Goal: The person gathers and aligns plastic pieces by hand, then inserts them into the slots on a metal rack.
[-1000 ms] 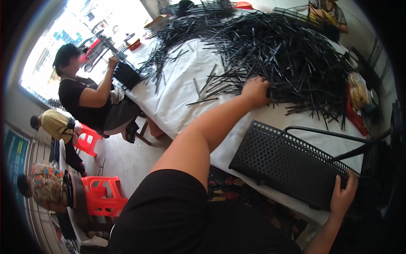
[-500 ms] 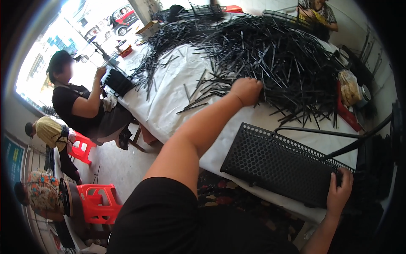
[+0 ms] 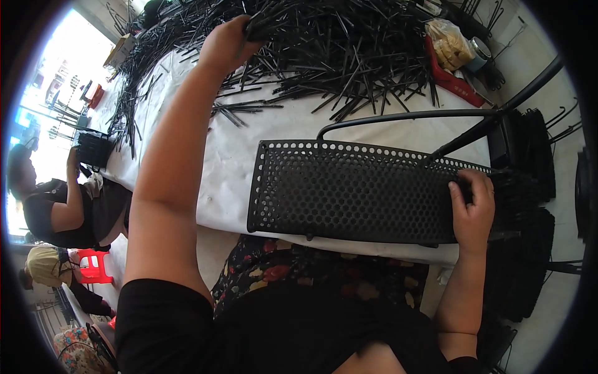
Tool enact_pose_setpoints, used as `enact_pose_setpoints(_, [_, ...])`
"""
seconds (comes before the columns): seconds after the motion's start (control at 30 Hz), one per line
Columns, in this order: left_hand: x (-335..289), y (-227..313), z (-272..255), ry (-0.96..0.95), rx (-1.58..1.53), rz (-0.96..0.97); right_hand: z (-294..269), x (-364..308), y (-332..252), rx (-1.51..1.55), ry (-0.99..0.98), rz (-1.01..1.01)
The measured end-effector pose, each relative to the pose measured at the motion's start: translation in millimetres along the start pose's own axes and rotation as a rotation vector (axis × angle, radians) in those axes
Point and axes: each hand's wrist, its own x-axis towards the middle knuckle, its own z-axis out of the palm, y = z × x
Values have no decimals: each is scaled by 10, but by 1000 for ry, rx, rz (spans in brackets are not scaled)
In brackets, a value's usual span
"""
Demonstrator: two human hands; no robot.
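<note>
My left arm stretches far across the table to a big heap of thin black strips (image 3: 349, 56). At the heap's edge my left hand (image 3: 227, 47) is closed, with dark strips at its fingers; how many it holds is hidden. In front of me lies a long black perforated metal basket (image 3: 349, 193) with a black bent rod frame (image 3: 398, 116) at its far side. My right hand (image 3: 474, 209) grips its right end, thumb on the mesh face and fingers over the upper rim.
A white cloth (image 3: 224, 162) covers the table. At the far right a red tray (image 3: 451, 81) holds a plastic bag (image 3: 447, 43) and a jar (image 3: 478, 53). Black racks (image 3: 529, 262) are stacked at my right. A co-worker (image 3: 53, 206) sits at the left near a red stool (image 3: 93, 267).
My view has turned to the right. My left hand has reached farther over the heap and now has dark strips at its fingers. My right hand still grips the basket's right end.
</note>
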Motion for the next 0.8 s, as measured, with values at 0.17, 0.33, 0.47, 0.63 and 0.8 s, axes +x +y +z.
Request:
enact_pose_setpoints(0.17, [9, 116, 109, -105, 42, 84, 11, 5, 24, 5, 2, -24])
enact_pose_setpoints(0.33, [209, 504, 434, -160, -85, 90, 3, 14, 19, -2, -14, -12])
enact_pose_setpoints(0.47, [401, 541, 446, -571, 8, -130, 2, 35, -23, 53, 15, 3])
enact_pose_setpoints(0.63, [286, 605, 479, -637, -127, -210, -16, 2, 21, -8, -13, -43])
enact_pose_setpoints(0.8, [-69, 391, 885, -354, -340, -223, 37, 4, 34, 103, 104, -8])
